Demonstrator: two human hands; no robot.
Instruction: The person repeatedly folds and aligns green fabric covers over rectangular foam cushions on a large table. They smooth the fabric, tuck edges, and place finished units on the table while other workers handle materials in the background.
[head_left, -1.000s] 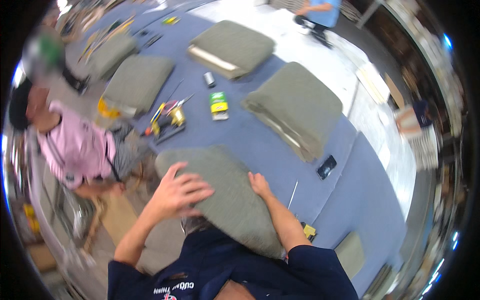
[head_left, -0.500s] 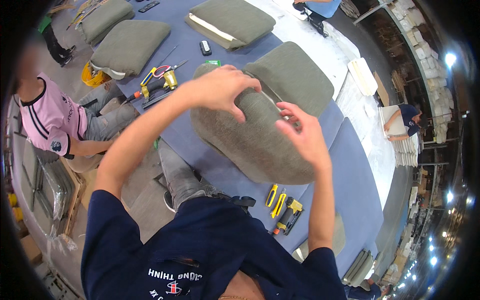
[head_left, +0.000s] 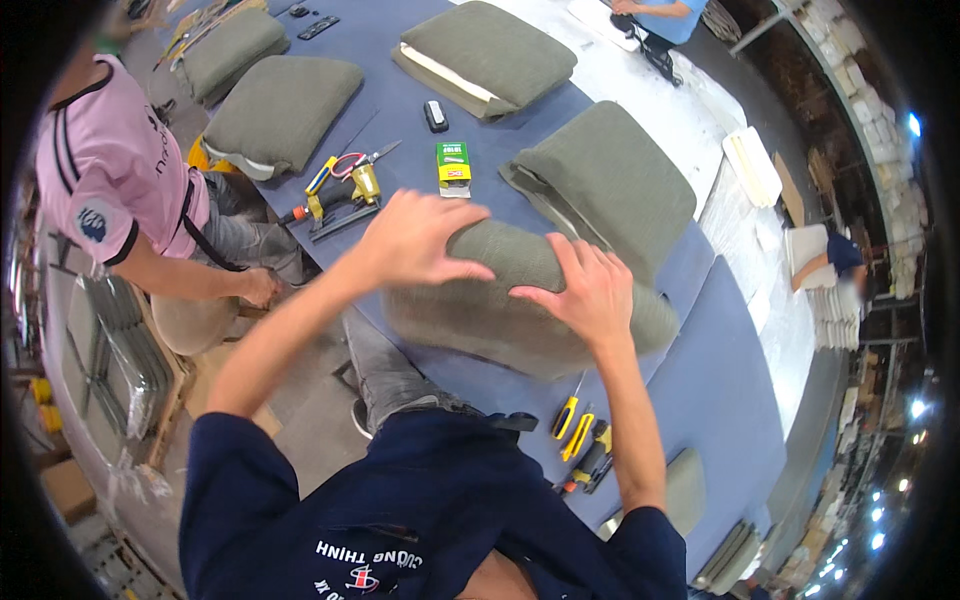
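Observation:
A thick grey-green fabric-covered cushion (head_left: 480, 325) stands tilted up on the blue-grey table in front of me. My left hand (head_left: 425, 240) grips its upper edge at the left, thumb on the near face and fingers over the far side. My right hand (head_left: 590, 295) clasps the same edge further right, its thumb pointing inward. The fingertips behind the edge are partly hidden. Just beyond lies another grey-green cushion (head_left: 620, 180), with a pale strip showing along its open side.
Near my right forearm lie a yellow screwdriver (head_left: 565, 417), a yellow utility knife (head_left: 578, 437) and a staple gun (head_left: 597, 462). Beyond my left hand are scissors (head_left: 365, 160), another air tool (head_left: 340, 210) and a green-yellow box (head_left: 453, 168). A person in pink (head_left: 120, 180) sits at left.
The cushion has been tipped upright, showing less of its broad face. My right hand has come from hovering beside it onto its top edge. The small box is now uncovered.

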